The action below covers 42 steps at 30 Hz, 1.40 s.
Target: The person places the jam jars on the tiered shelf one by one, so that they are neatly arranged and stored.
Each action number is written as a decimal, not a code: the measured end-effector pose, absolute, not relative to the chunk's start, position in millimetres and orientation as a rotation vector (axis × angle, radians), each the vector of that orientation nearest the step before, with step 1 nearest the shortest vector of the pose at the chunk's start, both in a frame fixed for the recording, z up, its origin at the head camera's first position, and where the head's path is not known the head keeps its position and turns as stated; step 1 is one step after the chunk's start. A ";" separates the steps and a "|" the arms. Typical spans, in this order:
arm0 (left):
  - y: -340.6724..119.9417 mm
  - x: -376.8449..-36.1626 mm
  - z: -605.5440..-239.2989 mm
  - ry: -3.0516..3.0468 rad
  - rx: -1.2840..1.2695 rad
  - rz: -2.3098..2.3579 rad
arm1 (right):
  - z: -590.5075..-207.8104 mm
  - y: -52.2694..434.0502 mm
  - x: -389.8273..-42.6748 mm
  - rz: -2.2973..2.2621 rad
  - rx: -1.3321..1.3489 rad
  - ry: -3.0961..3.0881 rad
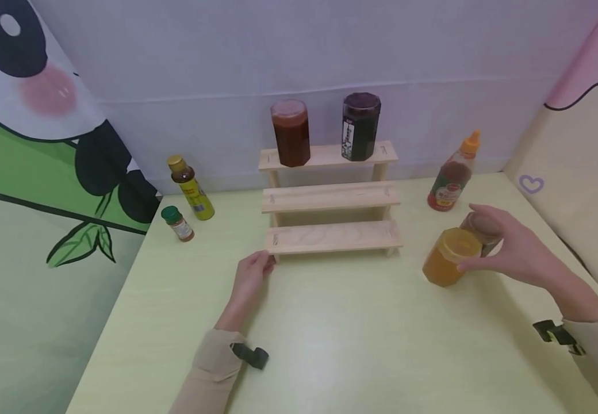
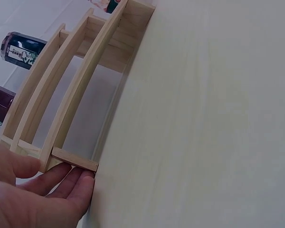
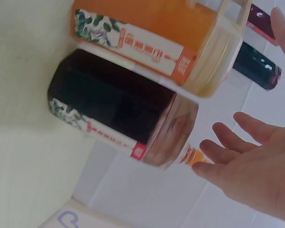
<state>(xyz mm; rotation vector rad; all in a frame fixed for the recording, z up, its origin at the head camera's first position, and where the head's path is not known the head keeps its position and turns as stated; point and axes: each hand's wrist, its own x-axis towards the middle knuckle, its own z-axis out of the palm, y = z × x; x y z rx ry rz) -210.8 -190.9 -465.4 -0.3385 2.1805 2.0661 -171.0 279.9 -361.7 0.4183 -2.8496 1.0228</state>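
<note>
An orange jar [image 1: 449,257] stands on the worktop [image 1: 330,339] right of the stepped wooden rack [image 1: 330,198], the right hand [image 1: 511,250] reaching it, fingers spread and not yet gripping. The left hand [image 1: 249,276], fingers relaxed, touches the rack's lower-left corner. Two jars [image 1: 290,132] occupy the top step; lower steps remain unfilled.

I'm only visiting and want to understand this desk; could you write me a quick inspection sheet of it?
Surface: pale yellow table.
Job's things: orange jar and dark jar side by side; wooden step shelf.
Clutter: two jars on the top step; sauce bottle; yellow bottle; small spice bottle.
Hands: left hand touches the shelf's corner; right hand, fingers spread, at the orange jar's lid.
Cables: nothing seen.
Surroundings: panda picture, pale wall.
</note>
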 end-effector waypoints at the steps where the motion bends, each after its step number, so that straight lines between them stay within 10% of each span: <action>1: -191.4 -210.9 -465.3 2.183 -0.341 2.063 | -362.8 284.2 -170.3 1.028 0.384 -2.864; 42: -190.7 -208.8 -463.0 2.174 -0.328 2.084 | -442.9 335.2 -189.9 1.739 0.107 -2.492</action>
